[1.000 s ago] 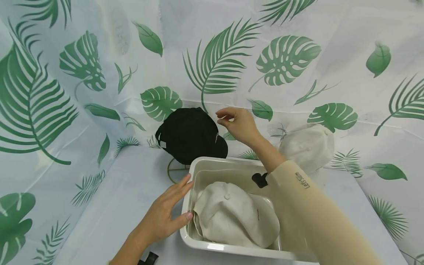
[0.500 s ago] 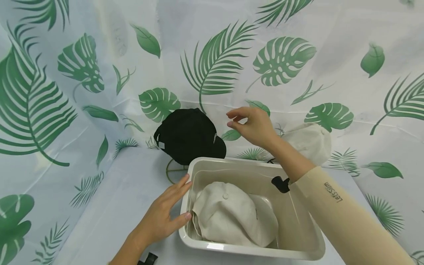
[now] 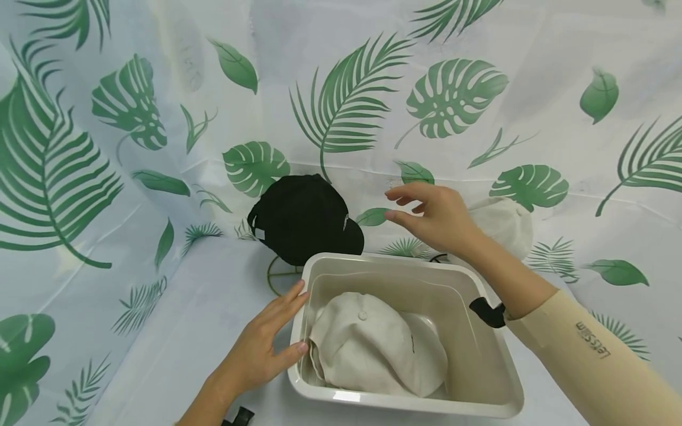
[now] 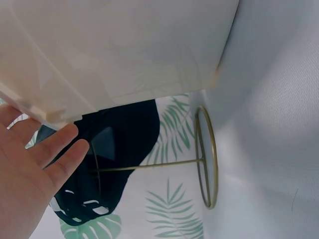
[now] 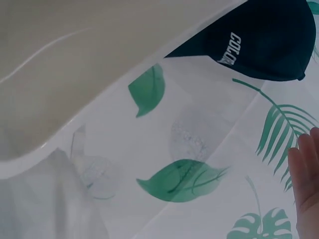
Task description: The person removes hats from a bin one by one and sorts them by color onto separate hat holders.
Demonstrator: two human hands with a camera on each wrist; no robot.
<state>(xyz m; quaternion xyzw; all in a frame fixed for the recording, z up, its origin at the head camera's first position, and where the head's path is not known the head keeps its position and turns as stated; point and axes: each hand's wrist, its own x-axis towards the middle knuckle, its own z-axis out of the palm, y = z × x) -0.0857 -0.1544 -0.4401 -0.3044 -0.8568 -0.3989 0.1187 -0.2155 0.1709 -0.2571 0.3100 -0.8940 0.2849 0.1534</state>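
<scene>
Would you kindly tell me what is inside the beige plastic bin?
A cream baseball cap lies inside the beige bin, crown up. Whatever is beneath the cap is covered and cannot be seen.

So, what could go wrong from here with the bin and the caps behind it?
1. The wrist of the right hand overlaps the pale rear cap in the head view; a careless sweep might knock it.
2. The left hand is at the left rim of the bin; a forward shove could bump the thin wire stand under the black cap, perhaps tipping it.
</scene>
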